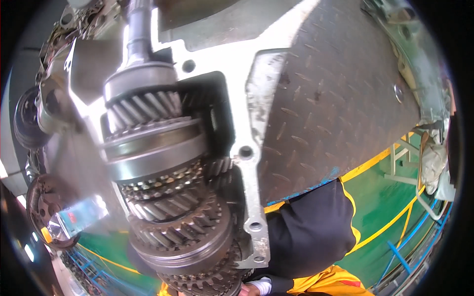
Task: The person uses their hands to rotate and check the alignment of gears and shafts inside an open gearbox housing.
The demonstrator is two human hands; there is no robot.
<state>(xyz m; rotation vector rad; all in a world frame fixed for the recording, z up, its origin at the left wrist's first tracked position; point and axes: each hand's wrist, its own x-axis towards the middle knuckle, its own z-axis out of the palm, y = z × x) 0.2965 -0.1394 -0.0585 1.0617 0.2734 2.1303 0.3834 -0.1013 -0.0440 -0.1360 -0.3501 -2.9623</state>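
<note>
My hands are almost wholly hidden. At the very bottom edge, just right of centre, a small patch of one hand (248,289) peeks out beneath the gear shaft (168,182); I cannot tell which hand it is, or whether it is open or gripping. No second hand is in sight. A white cuff (262,285) and an orange-yellow garment (328,283) sit beside that patch, cut off by the frame. Above them bulges a black sleeve (308,229) with a yellow seam.

The gear shaft fills the left-centre of the view, very close to the camera and running from the bottom edge up to the top. I count about five toothed gear rings stacked along it, with smooth steel collars between; the lowest teeth are cut off at the bottom, and the upper rod is blurred. It hides most of what lies behind.

Behind it lies one pale aluminium housing (247,98) with a dark rectangular opening and four round bolt holes visible along its flange. A shiny rectangular metal piece (74,222) at lower left is too blurred to identify.

To the right, a dark tread-plate surface (335,98) curves away. Beyond it lies green floor (380,237) with yellow lines, and blue tubing (402,251). A grey machine frame (419,64) lines the far right rim, indistinct.
</note>
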